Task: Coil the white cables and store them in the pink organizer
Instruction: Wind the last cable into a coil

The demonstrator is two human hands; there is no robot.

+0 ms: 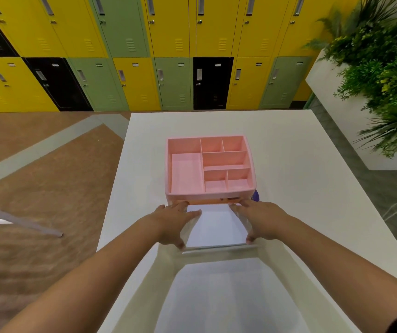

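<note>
A: Where are the white cables sitting?

B: I am not seeing any. Nothing white and cord-like is showing on the counter (300, 164) or in the pink organizer (168, 164), whose top cells are all lying bare.

A: And the 2 hands?

B: Both are resting on a clear drawer (214, 224) that is sticking out of the organizer's base toward 6 o'clock. The left hand (176, 221) is lying along the drawer's 9 o'clock wall and the right hand (262, 221) along its 3 o'clock wall. The fingers are looking fairly straight, with the thumbs sitting at the near corners. Neither hand is carrying anything.

A: Is the drawer holding anything?

B: Its floor is showing only white. A small purple thing (255, 195) is peeking out at the organizer's 4 o'clock corner, and I cannot tell what it is.

A: How will the things be handling?

B: I am judging the drawer to be light, thin, slick plastic, so squeezing both side walls evenly should be keeping it from skewing. Cables ought to be light, limp and a little springy. Pinching one near a plug and looping it round the fingers seems best, while keeping a grip on the coil so it is not unwinding before it is tucked in.
</note>
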